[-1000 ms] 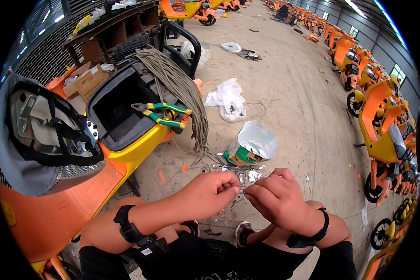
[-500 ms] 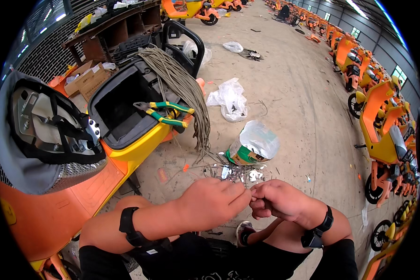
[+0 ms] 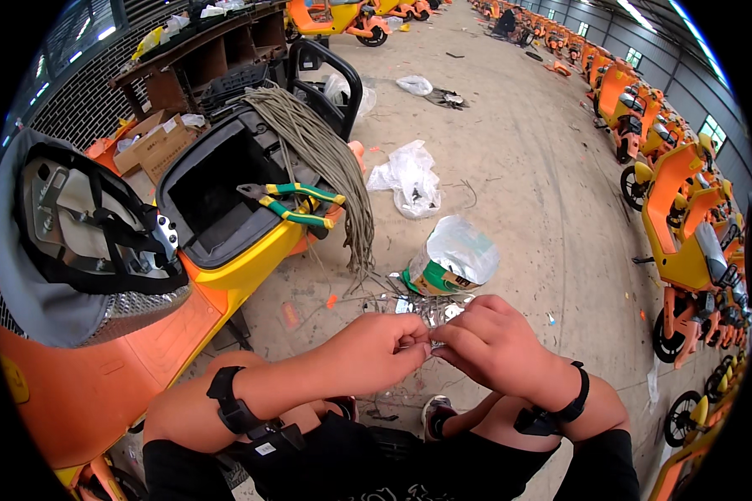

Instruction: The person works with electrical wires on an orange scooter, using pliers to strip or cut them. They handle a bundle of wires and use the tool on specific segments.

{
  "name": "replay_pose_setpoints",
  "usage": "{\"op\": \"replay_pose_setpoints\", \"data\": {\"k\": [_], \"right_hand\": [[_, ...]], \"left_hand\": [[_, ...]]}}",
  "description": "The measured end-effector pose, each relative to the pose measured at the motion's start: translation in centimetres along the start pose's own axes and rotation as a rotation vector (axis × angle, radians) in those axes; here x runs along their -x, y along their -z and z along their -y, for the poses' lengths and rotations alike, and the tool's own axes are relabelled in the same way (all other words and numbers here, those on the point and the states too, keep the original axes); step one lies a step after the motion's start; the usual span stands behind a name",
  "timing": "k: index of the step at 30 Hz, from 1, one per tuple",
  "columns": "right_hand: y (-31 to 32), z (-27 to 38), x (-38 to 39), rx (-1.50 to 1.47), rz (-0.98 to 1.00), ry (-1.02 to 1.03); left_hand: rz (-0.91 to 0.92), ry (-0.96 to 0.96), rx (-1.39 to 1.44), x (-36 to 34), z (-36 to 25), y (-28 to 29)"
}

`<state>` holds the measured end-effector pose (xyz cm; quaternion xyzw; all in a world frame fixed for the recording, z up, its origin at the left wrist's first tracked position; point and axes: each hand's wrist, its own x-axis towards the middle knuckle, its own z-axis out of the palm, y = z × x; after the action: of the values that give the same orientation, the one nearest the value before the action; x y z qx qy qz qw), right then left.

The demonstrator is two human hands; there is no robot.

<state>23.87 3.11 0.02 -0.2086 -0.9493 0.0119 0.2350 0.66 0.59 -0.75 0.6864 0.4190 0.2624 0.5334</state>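
Observation:
My left hand (image 3: pixel 378 351) and my right hand (image 3: pixel 497 342) meet in front of me above my knees, fingertips almost touching. Both are pinched round something tiny, greyish and shiny between them; its kind is too small to tell. Beyond the hands stands a green and white bag (image 3: pixel 455 260) with its mouth open and a silvery inside. Pliers with green and yellow handles (image 3: pixel 297 203) lie across the rim of an open compartment on the orange and yellow scooter (image 3: pixel 251 280) at my left. A bundle of grey-green cords (image 3: pixel 326 154) hangs over that scooter's seat end.
At far left, a grey bag (image 3: pixel 25 275) with metal parts rests on the scooter. A cardboard box (image 3: pixel 160 144) sits behind it. White plastic bags (image 3: pixel 409 179) and small scraps lie on the concrete floor. Rows of orange scooters (image 3: pixel 673 209) line the right side.
My right hand has risen and turned, its fingers now pointing down toward the left. The left hand has shifted slightly left and rotated, so its thumb and fingertips show.

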Motion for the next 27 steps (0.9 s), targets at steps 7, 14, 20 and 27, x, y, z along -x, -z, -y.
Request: {"op": "replay_pose_setpoints", "data": {"k": [7,14,20,27], "right_hand": [[0.6,0.7,-0.4,-0.021,-0.074,0.020],[0.6,1.5,0.0,-1.255,0.292,-0.947],[-0.3,0.7,0.2,-1.924,0.292,-1.205],[-0.1,1.2,-0.6,-0.436,0.033,-0.370]], "left_hand": [[0.078,0.095,0.194,-0.3,0.4,0.2],[-0.186,-0.540,-0.672,0.9,-0.5,-0.7],[-0.302,-0.785,-0.981,1.3,-0.8,-0.9],[-0.156,-0.114,-0.219,0.5,-0.8,-0.1]]}}
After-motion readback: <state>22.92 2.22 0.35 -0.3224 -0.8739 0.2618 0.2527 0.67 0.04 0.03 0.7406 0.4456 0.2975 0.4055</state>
